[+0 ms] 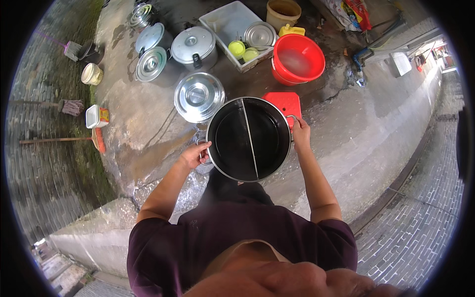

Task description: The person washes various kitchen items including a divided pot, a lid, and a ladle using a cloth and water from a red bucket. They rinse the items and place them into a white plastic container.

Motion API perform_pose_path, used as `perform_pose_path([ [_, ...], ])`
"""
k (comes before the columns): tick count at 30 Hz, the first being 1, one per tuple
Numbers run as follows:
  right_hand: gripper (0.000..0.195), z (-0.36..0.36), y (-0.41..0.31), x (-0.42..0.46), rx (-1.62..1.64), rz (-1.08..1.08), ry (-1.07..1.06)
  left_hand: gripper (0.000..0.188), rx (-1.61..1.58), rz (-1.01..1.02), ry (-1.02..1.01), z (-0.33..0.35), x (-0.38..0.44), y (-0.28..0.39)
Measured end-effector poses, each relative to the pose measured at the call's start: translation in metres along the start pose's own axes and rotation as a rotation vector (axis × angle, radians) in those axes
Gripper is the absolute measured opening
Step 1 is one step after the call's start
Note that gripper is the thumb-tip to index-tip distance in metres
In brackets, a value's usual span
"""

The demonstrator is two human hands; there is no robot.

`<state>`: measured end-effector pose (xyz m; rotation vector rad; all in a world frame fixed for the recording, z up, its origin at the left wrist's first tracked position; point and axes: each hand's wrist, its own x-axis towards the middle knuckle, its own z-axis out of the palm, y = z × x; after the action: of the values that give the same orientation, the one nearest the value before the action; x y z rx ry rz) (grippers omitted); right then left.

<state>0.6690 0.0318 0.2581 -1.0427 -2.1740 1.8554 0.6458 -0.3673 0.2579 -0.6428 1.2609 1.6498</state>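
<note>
Before my body I hold a round black pot (pixel 230 141) with a metal rim and a straight divider (pixel 249 137) splitting it into two halves. My left hand (pixel 195 154) grips the wire handle on its left side, thumb on the rim. On the other side, my right hand (pixel 301 133) is closed around the opposite handle. The dark interior looks wet on the right; I cannot tell whether liquid lies in it. Partly hidden behind the pot is a red plastic stool (pixel 284 102). A shiny round metal lid (pixel 199 97) lies just beyond the pot's upper left.
Several lidded metal pots, one a large pot (pixel 193 46), stand ahead. A white plastic bin (pixel 232 16) holds a lid and green bowls. Right of it stands a red bucket (pixel 298 57) with cloudy liquid. Along the left wall are a broom (pixel 98 140), a mop (pixel 72 107) and tubs.
</note>
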Motion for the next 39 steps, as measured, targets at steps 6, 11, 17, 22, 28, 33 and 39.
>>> perform_pose_path([
  [6, 0.028, -0.003, -0.024, 0.105, 0.109, 0.09, -0.019, 0.029, -0.036, 0.288, -0.039, 0.033, 0.047, 0.056],
  [11, 0.025, 0.013, -0.028, 0.181, 0.077, 0.149, -0.047, 0.015, 0.222, 0.428, -0.042, 0.066, 0.088, 0.146],
  [17, 0.021, 0.003, -0.004, 0.28, 0.345, 0.266, -0.147, 0.026, 0.267, 0.479, -0.03, 0.143, 0.135, 0.259],
  [22, 0.03, -0.035, 0.045, 0.344, -0.202, 0.221, -0.286, 0.019, 0.366, 0.515, 0.114, 0.235, 0.168, 0.338],
  [28, 0.036, -0.06, 0.177, 0.397, -1.22, -0.778, -1.374, 0.02, 0.242, 0.611, 0.37, 0.275, 0.196, 0.366],
  [33, 0.043, -0.001, 0.184, 0.428, -1.064, -0.285, -1.222, 0.022, -0.008, 0.749, 0.453, 0.272, 0.233, 0.374],
  [39, 0.069, 0.079, 0.208, 0.505, -1.134, -0.331, -1.124, 0.022, -0.101, 0.802, 0.556, 0.239, 0.309, 0.386],
])
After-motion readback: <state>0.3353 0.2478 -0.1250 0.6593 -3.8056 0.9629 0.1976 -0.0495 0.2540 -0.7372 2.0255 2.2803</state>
